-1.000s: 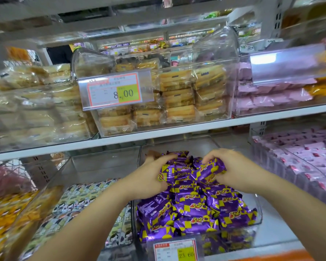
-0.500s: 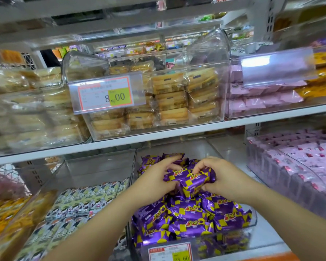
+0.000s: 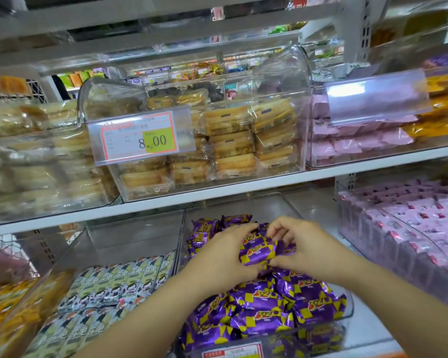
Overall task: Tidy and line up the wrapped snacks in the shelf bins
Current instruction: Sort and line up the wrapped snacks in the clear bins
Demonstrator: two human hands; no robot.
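Mid-task: L hand (image 3: pixel 225 257) & R hand (image 3: pixel 304 250) each pinch one purple snack pack (image 3: pixel 259 251); pile (image 3: pixel 267 303) in clear bin (image 3: pixel 349 306) jumbled, so approx. most aligning remains.

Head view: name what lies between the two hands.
In the head view, a purple-and-yellow wrapped snack, held by the left hand and the right hand.

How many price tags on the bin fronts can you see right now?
3. The 8.00 tag on the upper middle bin; a glare-washed tag on the upper right bin; a cut-off tag on the purple-snack bin. Others may be hidden.
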